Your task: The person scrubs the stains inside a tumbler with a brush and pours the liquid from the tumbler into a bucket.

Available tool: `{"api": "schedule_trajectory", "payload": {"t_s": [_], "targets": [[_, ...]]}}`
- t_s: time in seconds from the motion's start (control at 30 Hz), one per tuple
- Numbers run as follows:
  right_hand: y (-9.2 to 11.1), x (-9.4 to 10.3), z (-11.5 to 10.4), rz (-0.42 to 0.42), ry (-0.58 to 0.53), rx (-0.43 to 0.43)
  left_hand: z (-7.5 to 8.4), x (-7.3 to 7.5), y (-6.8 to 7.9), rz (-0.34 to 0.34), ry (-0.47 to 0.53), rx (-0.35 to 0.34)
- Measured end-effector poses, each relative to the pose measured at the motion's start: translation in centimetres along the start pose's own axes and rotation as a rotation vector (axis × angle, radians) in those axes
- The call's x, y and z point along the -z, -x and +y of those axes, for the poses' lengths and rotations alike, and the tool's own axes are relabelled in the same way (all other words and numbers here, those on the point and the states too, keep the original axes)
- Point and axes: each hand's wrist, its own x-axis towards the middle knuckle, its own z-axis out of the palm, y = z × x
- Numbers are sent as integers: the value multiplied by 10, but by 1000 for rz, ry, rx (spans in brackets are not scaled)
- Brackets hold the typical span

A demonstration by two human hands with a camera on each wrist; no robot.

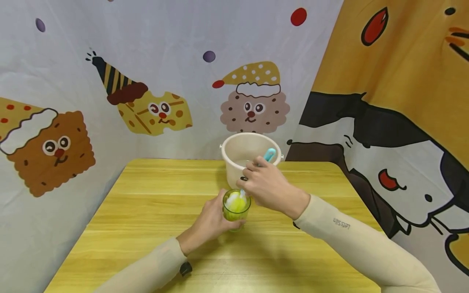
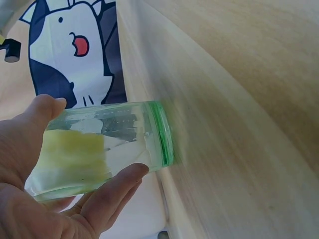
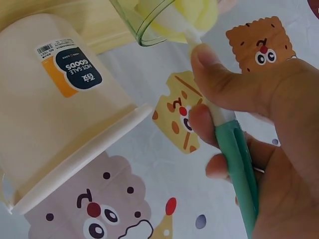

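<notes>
My left hand [image 1: 212, 215] grips a green-tinted drinking glass [image 1: 231, 216], thumb on one side and fingers round the other. Inside the glass is the yellow and white sponge head [image 2: 75, 154] of a cup brush, seen through the wall in the left wrist view; it stops short of the thick glass base. My right hand [image 1: 269, 185] holds the brush by its white and teal handle [image 3: 237, 164], thumb along the white neck, fingers curled round the grip. Whether the glass base touches the table I cannot tell.
A cream bucket [image 1: 232, 175] stands at the table's back edge, just behind the glass and partly hidden by my right hand. It bears a label [image 3: 75, 67]. The wooden table [image 1: 146, 203] ends against a printed cloth backdrop [image 1: 176, 36].
</notes>
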Motion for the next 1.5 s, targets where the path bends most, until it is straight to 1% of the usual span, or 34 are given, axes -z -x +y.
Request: {"api": "schedule_trajectory", "payload": {"t_s": [0.17,0.27,0.43,0.6,0.8,0.87,0.97,1.13,1.27,1.5], "targets": [[-3,-4,-5,-30,65,57,0,0,1,-3,-16,2],[-4,-4,-9,-54,102,77,0,-1,1,-4,-29,-7],[-4,-2,-14,-86,153,81,0,-1,1,6,-33,-28],[-4,2,-15,-91,192,76,0,-1,0,15,-31,-36],[-4,10,-12,-63,203,45,0,-1,0,27,-39,-38],[-4,12,-10,-67,197,40,-1,-1,0,28,-37,-38],[-5,11,-9,-81,176,49,-1,-1,0,27,-31,-36],[-6,4,-6,-92,156,71,-1,-1,0,29,-32,-38],[-7,-2,-7,-72,154,100,-2,-2,1,23,-37,-38],[-13,-6,-16,9,215,178,-2,-1,0,18,-24,-49]]}}
